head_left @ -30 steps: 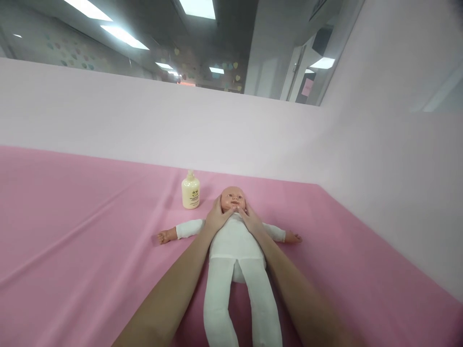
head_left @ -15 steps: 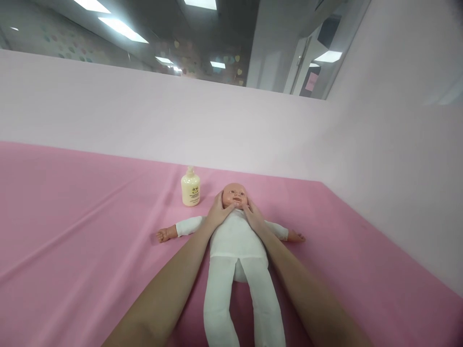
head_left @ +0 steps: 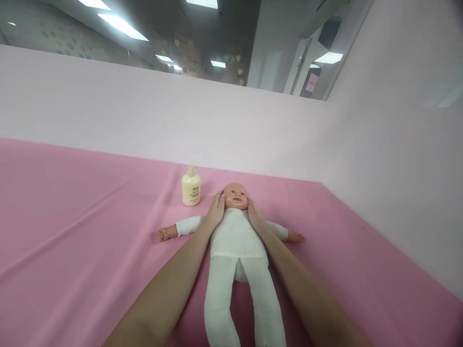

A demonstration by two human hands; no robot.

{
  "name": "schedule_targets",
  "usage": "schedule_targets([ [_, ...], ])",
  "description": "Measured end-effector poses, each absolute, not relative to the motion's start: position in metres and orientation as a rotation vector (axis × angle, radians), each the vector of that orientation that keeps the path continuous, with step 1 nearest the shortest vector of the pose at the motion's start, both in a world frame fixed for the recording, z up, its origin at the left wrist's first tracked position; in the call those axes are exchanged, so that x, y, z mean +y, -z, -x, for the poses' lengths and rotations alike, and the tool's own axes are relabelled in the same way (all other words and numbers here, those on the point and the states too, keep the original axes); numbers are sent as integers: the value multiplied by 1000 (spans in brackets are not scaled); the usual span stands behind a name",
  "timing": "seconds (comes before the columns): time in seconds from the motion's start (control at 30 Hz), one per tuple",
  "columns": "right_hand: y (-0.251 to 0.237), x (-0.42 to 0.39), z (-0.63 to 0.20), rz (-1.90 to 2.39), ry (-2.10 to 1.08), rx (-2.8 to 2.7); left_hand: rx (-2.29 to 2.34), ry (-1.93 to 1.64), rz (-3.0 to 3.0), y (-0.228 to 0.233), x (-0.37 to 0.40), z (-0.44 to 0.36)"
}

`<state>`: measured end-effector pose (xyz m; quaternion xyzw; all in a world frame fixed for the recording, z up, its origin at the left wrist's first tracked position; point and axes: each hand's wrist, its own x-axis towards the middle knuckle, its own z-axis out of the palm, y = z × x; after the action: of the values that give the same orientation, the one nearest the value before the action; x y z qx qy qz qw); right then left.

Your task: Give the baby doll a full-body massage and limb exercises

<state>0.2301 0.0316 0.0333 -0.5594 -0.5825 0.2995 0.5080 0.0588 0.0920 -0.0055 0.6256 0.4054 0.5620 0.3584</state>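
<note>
The soft-bodied baby doll in a white cloth suit (head_left: 237, 236) lay on its back on the desk covered with smooth pink fabric (head_left: 79, 231), head pointing away from the person and legs toward them. This orientation put the doll's face upward and within reach of both forearms, which extended along either side of its trunk.

The left hand (head_left: 216, 212) rested against the side of the doll's hard plastic head, fingers laid flat along the cheek. The right hand (head_left: 255, 215) mirrored it on the opposite cheek. Each grip was spread and cupped, not pinching; the head sat between the two palms, apparently steadied from both sides. Whether the thumbs pressed on the chin could not be determined.

The doll's arms were spread wide to either side, its bare plastic hands lying on the fabric. The legs lay slightly apart and limp, indicating soft stuffing. The head was bald, peach-coloured and glossy, with a moulded face.

A cream-coloured pump bottle with a printed label (head_left: 191, 188) stood upright just beside the doll's head, on the person's left, near but not touching the left hand. A pale pink partition wall (head_left: 144, 120) bounded the far edge and right side of the desk.
</note>
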Motion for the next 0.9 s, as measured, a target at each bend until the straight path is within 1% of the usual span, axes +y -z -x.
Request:
schedule_targets([
  [0.27,-31,34,-233,1303,-784,-1452,986,-1448,-1535,4,98,-58],
  [0.53,-32,32,-235,1355,-748,-1429,1052,-1441,-1602,10,100,-58],
  [0.77,-42,20,-230,1370,-769,-1446,967,-1285,-1701,3,89,-55],
  [0.9,-45,18,-228,1398,-786,-1425,1003,-1283,-1714,-3,83,-58],
])
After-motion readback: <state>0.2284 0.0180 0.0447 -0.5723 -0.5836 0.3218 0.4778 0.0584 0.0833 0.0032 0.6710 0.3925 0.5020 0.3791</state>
